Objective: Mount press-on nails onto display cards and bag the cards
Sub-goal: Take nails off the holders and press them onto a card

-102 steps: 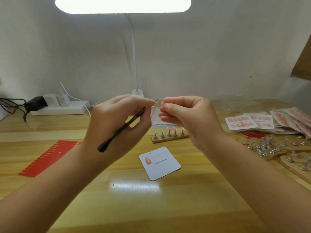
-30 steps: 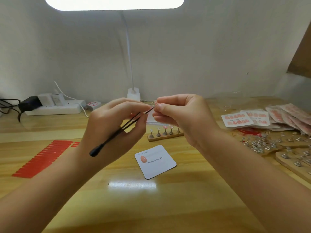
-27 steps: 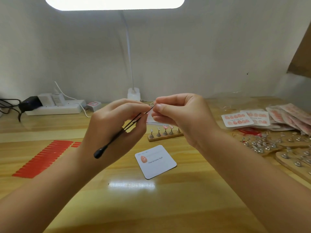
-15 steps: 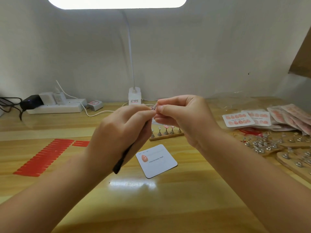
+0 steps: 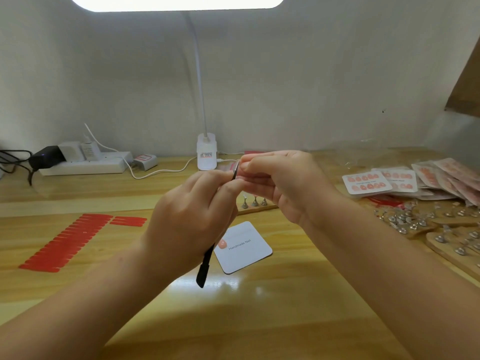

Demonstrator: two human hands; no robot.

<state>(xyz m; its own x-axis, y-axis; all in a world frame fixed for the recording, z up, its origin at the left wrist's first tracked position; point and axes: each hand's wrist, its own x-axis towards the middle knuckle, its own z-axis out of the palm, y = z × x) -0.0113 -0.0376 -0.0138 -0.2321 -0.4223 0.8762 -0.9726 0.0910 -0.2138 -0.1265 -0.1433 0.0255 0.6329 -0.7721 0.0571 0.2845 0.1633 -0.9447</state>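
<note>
Fingers point(image 5: 249, 166) of the right hand point(image 5: 283, 185) are pinching something too small to make out, held above the desk point(image 5: 259, 320), while the left hand point(image 5: 192, 222) is gripping black tweezers point(image 5: 205, 266) whose metal tip is meeting that pinch at the right fingertips. The tweezers' dark end is sticking out below the left palm, over the edge of a white card point(image 5: 244, 249) lying flat on the desk directly beneath both hands. One orange nail point(image 5: 222, 243) is sitting on the card's left corner beside the words "Handmade Nail". Just behind the card, partly hidden by the hands, a wooden stand point(image 5: 255, 205) is carrying small metal holders. Finished cards point(image 5: 366, 182) are lying fanned out at right, near more holders point(image 5: 405, 222). Red strips point(image 5: 67, 242) are lying in a row at left; a power strip point(image 5: 85, 166) and lamp base point(image 5: 207, 152) are standing along the wall.
</note>
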